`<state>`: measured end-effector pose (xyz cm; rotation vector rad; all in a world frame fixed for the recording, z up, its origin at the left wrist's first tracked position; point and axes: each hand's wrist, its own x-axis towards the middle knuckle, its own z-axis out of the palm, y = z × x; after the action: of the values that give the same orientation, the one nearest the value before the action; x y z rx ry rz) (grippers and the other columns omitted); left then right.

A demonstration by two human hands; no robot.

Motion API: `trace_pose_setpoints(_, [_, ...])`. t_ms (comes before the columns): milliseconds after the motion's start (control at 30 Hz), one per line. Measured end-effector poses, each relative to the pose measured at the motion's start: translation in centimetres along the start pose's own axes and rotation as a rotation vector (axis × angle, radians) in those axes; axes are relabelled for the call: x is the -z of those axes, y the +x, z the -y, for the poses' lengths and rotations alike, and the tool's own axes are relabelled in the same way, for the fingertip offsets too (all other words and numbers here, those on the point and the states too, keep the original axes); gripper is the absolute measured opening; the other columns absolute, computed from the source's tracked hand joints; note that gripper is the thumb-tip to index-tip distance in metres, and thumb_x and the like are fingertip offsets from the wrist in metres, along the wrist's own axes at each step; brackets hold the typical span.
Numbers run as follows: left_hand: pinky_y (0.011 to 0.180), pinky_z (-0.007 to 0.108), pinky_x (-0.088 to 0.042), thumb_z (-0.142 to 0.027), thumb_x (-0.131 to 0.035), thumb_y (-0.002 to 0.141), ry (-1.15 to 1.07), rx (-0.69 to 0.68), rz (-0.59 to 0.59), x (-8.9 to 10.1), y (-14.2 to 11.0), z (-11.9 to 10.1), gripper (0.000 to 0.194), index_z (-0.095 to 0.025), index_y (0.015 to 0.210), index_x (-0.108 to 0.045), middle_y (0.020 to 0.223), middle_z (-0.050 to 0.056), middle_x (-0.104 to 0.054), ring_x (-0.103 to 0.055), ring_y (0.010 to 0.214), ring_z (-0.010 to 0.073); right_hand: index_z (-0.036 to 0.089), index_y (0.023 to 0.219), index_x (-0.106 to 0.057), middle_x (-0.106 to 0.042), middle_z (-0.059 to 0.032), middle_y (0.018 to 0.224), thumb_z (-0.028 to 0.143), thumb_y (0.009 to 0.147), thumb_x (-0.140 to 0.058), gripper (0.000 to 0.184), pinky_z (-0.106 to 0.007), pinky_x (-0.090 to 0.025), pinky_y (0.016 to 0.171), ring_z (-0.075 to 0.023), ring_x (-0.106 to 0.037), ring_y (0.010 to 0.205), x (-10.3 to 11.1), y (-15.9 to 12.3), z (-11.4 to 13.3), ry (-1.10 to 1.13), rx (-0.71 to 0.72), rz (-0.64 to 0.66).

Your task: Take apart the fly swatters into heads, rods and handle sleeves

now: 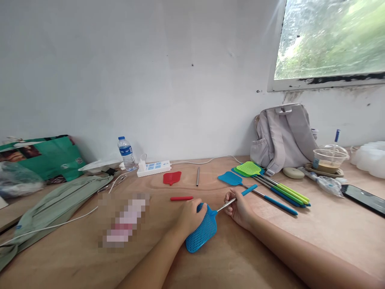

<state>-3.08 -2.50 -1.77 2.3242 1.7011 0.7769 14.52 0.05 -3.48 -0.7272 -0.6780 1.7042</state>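
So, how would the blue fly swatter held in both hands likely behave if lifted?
The swatter is probably light for its size, since its head is thin and full of holes. That head looks plastic, so would likely flex when pushed. The shaft is straight with a metallic shine, suggesting it stays stiff.

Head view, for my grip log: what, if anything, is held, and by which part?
A blue fly swatter: the left hand holds its mesh head, the right hand its silvery shaft near the handle.
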Motion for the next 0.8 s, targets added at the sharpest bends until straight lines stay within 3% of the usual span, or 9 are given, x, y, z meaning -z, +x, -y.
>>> trace_pose_setpoints(267, [0.057, 0.023, -0.032, -0.039, -0.037, 0.085, -0.072, 0.052, -0.033, 0.4, 0.3, -0.1, 0.031, -0.02, 0.065, -0.051, 0.065, 0.0, -0.059, -0.055, 0.066, 0.0154, 0.019, 0.046, -0.044, -0.044, 0.0016, 0.035, 0.056, 0.076, -0.04, 0.048, -0.021, -0.026, 0.028, -0.01, -0.038, 0.026, -0.1, -0.2, 0.1, -0.15, 0.1, -0.035])
trace_pose_setpoints(467, [0.06, 0.023, -0.034, -0.038, -0.04, 0.083, -0.106, 0.078, -0.059, 0.8, 0.7, 0.8, 0.027, -0.02, 0.068, -0.053, 0.07, 0.0, -0.062, -0.057, 0.071, 0.0159, 0.021, 0.039, -0.031, -0.044, 0.0003, 0.035, 0.048, 0.077, -0.039, 0.048, -0.022, -0.025, 0.027, -0.0098, -0.037, 0.024, 0.1, 0.0, -0.3, -0.295, 0.088, -0.097])
trace_pose_setpoints(800, [0.061, 0.023, -0.034, -0.038, -0.042, 0.083, -0.097, 0.036, -0.077, 1.2, 0.6, 0.3, 0.025, -0.021, 0.07, -0.055, 0.07, -0.002, -0.063, -0.058, 0.071, 0.0154, 0.02, 0.039, -0.028, -0.044, 0.0, 0.035, 0.032, 0.076, -0.036, 0.039, -0.02, -0.02, 0.028, -0.0084, -0.034, 0.025, -0.3, -0.2, -0.5, -0.231, 0.058, -0.039])
